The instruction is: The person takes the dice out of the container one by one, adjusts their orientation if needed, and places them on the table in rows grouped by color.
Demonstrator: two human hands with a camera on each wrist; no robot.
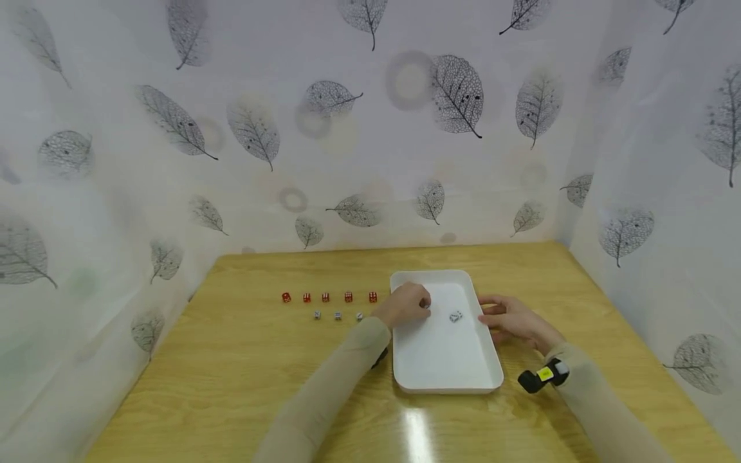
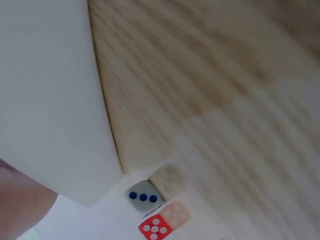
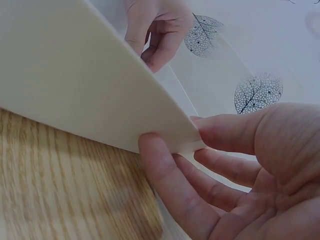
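A white tray (image 1: 442, 370) stands on the table, with a small cluster of white dice (image 1: 455, 316) inside. My left hand (image 1: 405, 304) reaches over the tray's left rim. Its curled fingers pinch a small pale thing, seemingly a white die, mostly hidden by the fingers. At the tray's right side, my right hand (image 1: 515, 319) holds the wall; in the right wrist view the thumb lies at the rim and a finger presses the outer face. Left of the tray, several red dice (image 1: 325, 297) form a row, with white dice (image 1: 338, 316) lined up nearer me.
The wooden table (image 1: 243, 373) extends on both sides of the tray. Leaf-patterned curtains (image 1: 370, 154) enclose it at the back and sides. In the left wrist view, a white die (image 2: 143, 196) and a red die (image 2: 155, 228) appear just beyond the tray's wall.
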